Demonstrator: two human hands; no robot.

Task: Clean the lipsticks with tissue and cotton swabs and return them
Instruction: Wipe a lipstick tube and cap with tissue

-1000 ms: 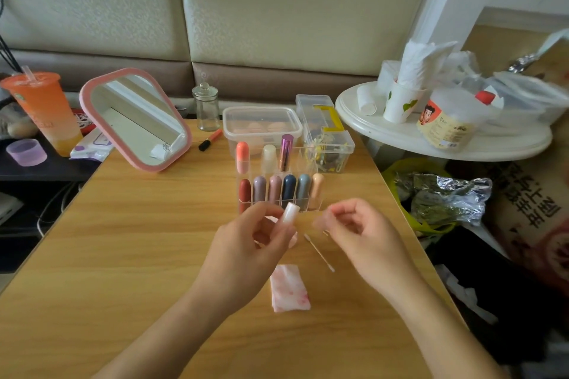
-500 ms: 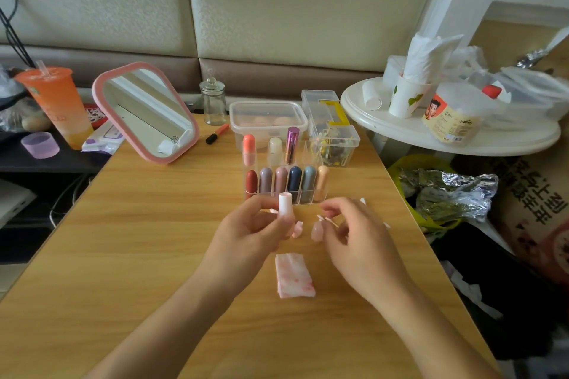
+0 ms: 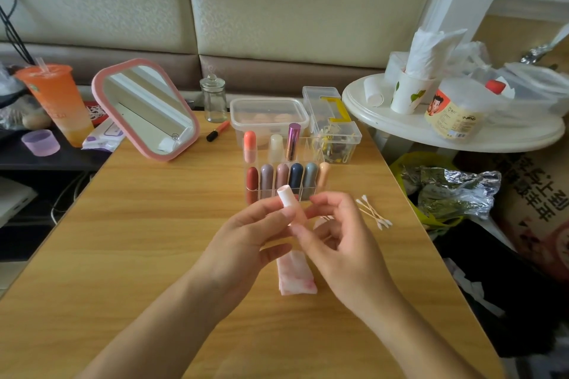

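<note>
Wooden table (image 3: 154, 255), one pale lipstick (image 3: 285, 198) raised between both hands.
My left hand (image 3: 243, 243) wraps the tube upright to steady it; my right hand (image 3: 345, 249) curls its fingers and pinches its lower part. Stained tissue (image 3: 295, 278) lies under my hands, cotton swabs (image 3: 374, 213) just right, organizer (image 3: 311, 192) beyond for the return.

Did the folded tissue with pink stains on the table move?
No. The pink-stained folded white tissue lies the same way, just as far in front of the clear plastic lipstick organizer as before.
</note>
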